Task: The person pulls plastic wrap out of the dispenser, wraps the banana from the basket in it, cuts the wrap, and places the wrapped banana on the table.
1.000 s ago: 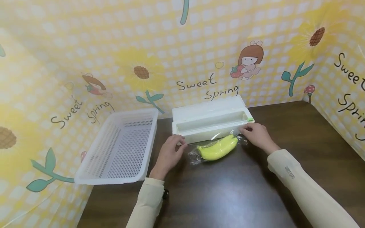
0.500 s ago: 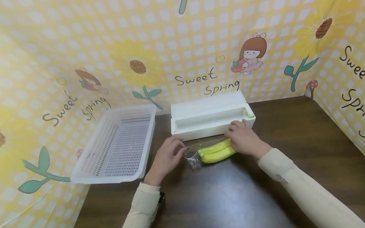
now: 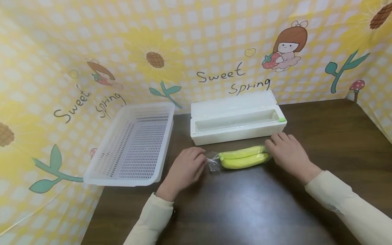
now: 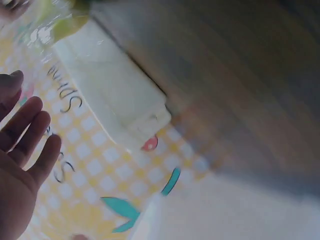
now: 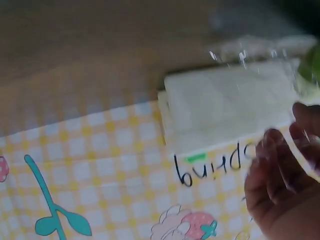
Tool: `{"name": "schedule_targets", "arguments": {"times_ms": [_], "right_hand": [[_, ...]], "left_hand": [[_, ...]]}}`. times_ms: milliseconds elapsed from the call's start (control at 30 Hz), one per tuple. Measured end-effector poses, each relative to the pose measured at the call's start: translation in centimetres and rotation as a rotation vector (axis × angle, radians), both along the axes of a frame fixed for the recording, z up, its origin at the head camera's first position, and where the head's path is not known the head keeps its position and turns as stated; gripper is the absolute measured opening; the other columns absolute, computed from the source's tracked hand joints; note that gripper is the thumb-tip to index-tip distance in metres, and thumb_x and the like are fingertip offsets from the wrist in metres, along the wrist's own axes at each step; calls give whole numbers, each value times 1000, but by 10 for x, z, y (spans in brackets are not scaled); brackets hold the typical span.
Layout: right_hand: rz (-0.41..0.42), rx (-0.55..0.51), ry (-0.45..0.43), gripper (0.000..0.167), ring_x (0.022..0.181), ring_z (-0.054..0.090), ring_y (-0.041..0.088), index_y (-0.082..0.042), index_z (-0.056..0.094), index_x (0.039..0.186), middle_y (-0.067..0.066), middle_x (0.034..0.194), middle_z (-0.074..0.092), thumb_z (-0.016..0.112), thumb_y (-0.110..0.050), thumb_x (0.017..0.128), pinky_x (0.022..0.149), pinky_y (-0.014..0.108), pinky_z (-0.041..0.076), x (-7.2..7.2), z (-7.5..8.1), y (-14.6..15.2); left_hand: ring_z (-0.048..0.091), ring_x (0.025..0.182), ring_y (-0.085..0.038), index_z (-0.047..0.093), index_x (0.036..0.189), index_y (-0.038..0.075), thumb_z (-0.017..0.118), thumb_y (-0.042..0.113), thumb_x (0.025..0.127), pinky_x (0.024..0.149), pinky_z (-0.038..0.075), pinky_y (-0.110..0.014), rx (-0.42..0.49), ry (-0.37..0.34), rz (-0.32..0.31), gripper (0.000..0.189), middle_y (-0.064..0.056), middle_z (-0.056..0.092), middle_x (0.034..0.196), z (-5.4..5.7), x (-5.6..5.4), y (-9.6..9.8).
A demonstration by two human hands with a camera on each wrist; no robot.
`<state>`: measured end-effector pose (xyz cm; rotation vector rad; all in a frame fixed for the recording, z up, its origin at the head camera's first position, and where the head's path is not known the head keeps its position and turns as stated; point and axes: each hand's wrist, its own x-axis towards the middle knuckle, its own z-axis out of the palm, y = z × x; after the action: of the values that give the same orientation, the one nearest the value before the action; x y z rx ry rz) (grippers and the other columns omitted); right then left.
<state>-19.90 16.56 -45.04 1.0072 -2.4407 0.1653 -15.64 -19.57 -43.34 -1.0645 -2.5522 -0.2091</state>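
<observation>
A pair of yellow bananas [image 3: 243, 162] lies on the brown table, covered in clear plastic film [image 3: 213, 165] that bunches up at the left end. At that end my left hand [image 3: 185, 172] has its fingertips by the film's edge; the left wrist view shows its fingers [image 4: 30, 132] apart and loosely bent. On the other side, my right hand [image 3: 289, 154] rests its fingertips at the bananas' right end, touching the film. Just behind the bananas stands a long white box [image 3: 239, 133] with its lid raised and a green tab [image 3: 282, 119] on the right.
A white perforated plastic basket [image 3: 166, 146] stands on the left, near the left forearm. Behind the table [image 3: 245, 211] rises a yellow checked cloth [image 3: 208, 41] printed with flowers and words; it also lines the sides.
My right hand moved in over the bananas, then back out to their right end. The bananas rolled so both now show, with film drawn closer round them. The left hand stays near the left end.
</observation>
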Motion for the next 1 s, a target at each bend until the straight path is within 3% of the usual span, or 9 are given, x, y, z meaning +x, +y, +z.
{"name": "schedule_targets", "arguments": {"times_ms": [133, 233, 433, 633, 733, 800, 900, 933, 1000], "right_hand": [[50, 23, 101, 4, 72, 48, 37, 1, 53, 87, 15, 83, 51, 52, 4, 85, 56, 41, 37, 3, -15, -3], [52, 60, 151, 17, 71, 46, 36, 3, 50, 85, 16, 82, 50, 35, 0, 92, 57, 40, 36, 3, -25, -7], [12, 55, 150, 23, 69, 45, 36, 3, 50, 83, 16, 79, 48, 29, -1, 93, 56, 41, 35, 7, -33, -7], [28, 20, 84, 39, 75, 53, 38, 6, 57, 105, 17, 87, 55, 27, -19, 105, 60, 46, 42, 21, -26, 7], [49, 27, -73, 47, 90, 58, 41, 4, 60, 122, 19, 105, 61, 38, -34, 107, 68, 52, 47, 30, -14, 19], [43, 54, -281, 52, 105, 58, 44, 1, 55, 136, 24, 122, 58, 54, -40, 103, 78, 58, 49, 34, -1, 26], [-8, 66, -641, 84, 124, 47, 54, -6, 40, 152, 32, 144, 42, 77, -44, 88, 89, 69, 44, 34, 20, 27], [-30, 60, -731, 92, 127, 42, 57, -7, 35, 155, 35, 148, 36, 79, -47, 85, 91, 72, 41, 33, 27, 23], [-49, 31, -820, 101, 129, 38, 61, -7, 30, 157, 37, 151, 30, 81, -50, 82, 94, 75, 37, 32, 37, 9]], "left_hand": [[60, 108, -29, 62, 93, 9, 68, 4, 86, 91, 51, -45, -186, 111, -39, 10, -11, 63, 110, -8, 8, 1], [60, 105, -28, 64, 95, 11, 67, 6, 89, 90, 51, -44, -237, 122, -33, 9, -10, 62, 106, -12, 10, 5], [59, 104, -27, 66, 98, 14, 65, 10, 94, 91, 49, -42, -298, 90, 36, 6, -8, 62, 105, -18, 10, 13], [61, 103, -26, 70, 98, 12, 67, 12, 92, 92, 49, -41, -325, 18, 97, 7, -7, 64, 106, -18, 24, 1], [61, 102, -27, 70, 97, 11, 66, 10, 92, 92, 50, -42, -273, 5, 103, 7, -6, 65, 105, -14, 30, -5], [61, 100, -27, 70, 95, 10, 66, 7, 89, 90, 50, -43, -210, 11, 102, 8, -6, 65, 103, -11, 34, -6], [61, 101, -28, 70, 100, 8, 65, 2, 85, 91, 49, -44, -87, 18, 110, 17, -7, 65, 102, -2, 35, 2], [61, 101, -28, 71, 102, 8, 65, 0, 84, 92, 49, -44, -46, 16, 109, 20, -7, 66, 103, 2, 34, 6], [61, 106, -28, 71, 109, 6, 63, -2, 84, 95, 49, -44, 18, -5, 99, 28, -9, 67, 108, 8, 30, 18]]}}
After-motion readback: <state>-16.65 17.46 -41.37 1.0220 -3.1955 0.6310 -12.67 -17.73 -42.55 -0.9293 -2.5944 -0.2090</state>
